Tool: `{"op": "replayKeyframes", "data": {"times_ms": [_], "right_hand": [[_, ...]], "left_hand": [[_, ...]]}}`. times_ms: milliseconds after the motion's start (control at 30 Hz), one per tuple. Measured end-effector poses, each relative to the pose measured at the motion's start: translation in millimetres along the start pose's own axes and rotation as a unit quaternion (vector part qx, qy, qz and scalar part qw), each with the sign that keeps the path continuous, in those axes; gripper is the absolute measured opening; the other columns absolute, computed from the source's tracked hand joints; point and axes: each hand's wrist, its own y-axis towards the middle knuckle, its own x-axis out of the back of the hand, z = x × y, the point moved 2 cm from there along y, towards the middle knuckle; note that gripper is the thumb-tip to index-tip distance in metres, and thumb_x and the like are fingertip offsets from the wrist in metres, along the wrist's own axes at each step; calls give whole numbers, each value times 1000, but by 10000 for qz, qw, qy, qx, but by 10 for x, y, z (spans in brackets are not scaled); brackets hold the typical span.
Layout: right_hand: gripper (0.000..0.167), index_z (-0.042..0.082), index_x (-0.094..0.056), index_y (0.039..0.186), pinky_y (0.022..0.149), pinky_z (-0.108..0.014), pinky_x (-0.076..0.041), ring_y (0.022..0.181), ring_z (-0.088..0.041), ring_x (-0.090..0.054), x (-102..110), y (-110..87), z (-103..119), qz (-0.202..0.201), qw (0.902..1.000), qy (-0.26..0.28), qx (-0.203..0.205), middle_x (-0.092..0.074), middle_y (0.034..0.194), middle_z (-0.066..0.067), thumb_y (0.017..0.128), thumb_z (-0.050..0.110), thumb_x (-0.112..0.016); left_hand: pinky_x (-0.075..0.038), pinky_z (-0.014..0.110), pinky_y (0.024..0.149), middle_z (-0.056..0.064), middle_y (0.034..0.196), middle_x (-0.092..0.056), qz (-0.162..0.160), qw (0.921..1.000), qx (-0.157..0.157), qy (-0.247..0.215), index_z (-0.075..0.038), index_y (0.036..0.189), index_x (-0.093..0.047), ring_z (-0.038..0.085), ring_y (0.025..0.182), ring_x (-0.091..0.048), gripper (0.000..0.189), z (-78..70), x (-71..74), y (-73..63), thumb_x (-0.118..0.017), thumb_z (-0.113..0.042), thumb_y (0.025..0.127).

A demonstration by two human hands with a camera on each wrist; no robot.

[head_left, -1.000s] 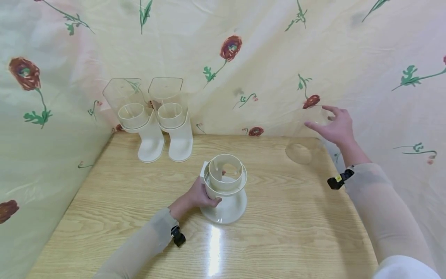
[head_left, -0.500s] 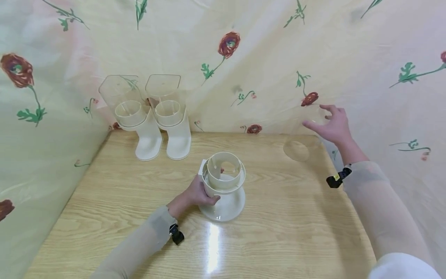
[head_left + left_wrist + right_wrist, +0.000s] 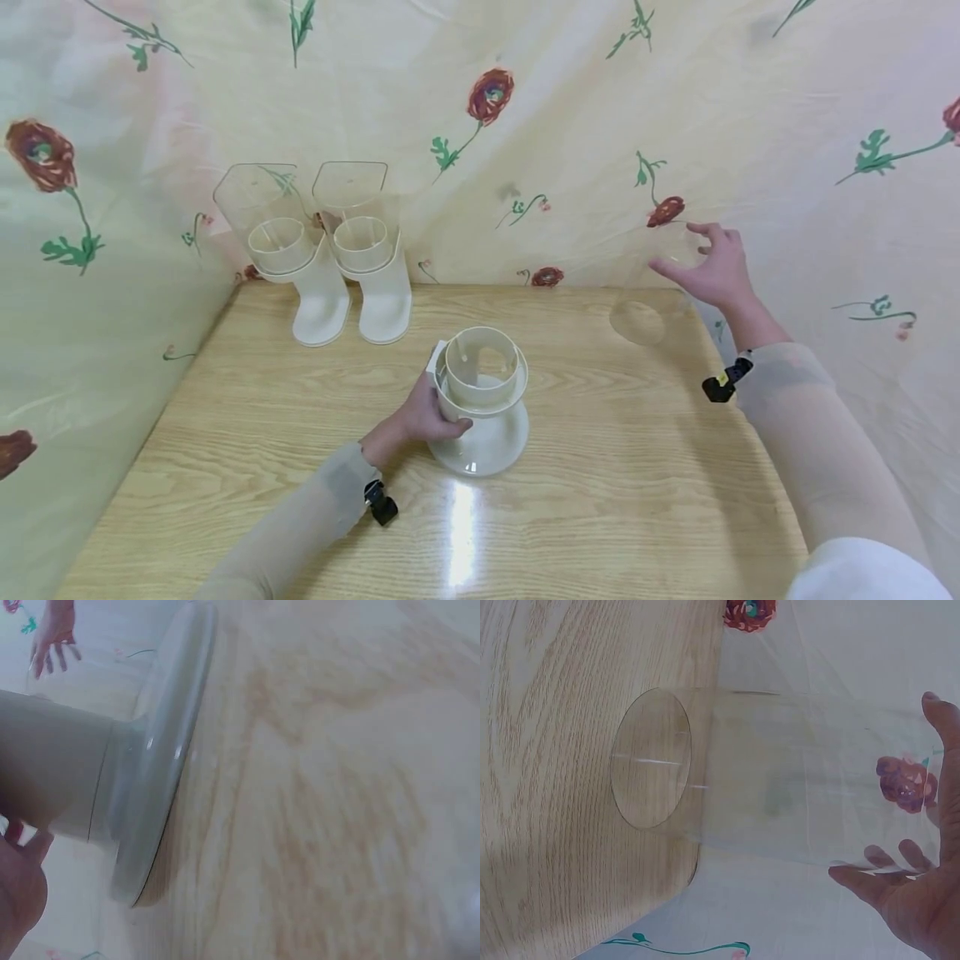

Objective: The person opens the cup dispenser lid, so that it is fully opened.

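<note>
White holder (image 3: 482, 402) stands on the tabletop (image 3: 600, 483), left hand (image 3: 427, 414) gripping its side! Behind and right of it, the right hand (image 3: 716, 267) has fingers round a clear cylinder (image 3: 780, 772), faint from the head, its wall plain at the right wrist.

Left hand (image 3: 430, 415) grips white round-based stand (image 3: 487, 403) mid-worktop (image 3: 615, 475); right hand (image 3: 717, 268) holds clear cylinder (image 3: 640, 292) by far right corner; two white curved-foot stands (image 3: 321, 292) near far left corner.
</note>
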Motion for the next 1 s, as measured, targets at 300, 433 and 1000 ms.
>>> {"op": "replayKeyframes", "data": {"times_ms": [300,433,1000], "right_hand": [[101,8,-35,164,109,-69,-46,140,-55,-46,1,-38,-6,-65,10000,-12,-32,-27,161,-34,88,60,-78],[102,8,-35,164,109,-70,-46,141,-56,-45,-11,-34,-15,-51,10000,-13,-45,-26,161,-34,88,60,-78],[101,9,-31,165,109,-73,-43,141,-56,-42,-16,-17,-25,20,10000,18,-17,-22,164,-33,90,60,-76]], "left_hand": [[-42,33,126,36,140,-57,-354,9984,-390,197,13,150,-39,18,136,-58,77,17,105,-11,-71,-2,81],[-50,31,118,31,130,-62,-784,9958,-169,451,12,140,-54,19,126,-61,56,-15,111,2,-68,6,85],[-64,43,99,24,118,-76,-1704,9787,155,1130,6,128,-67,41,111,-75,36,-118,20,125,-76,2,93]]}}
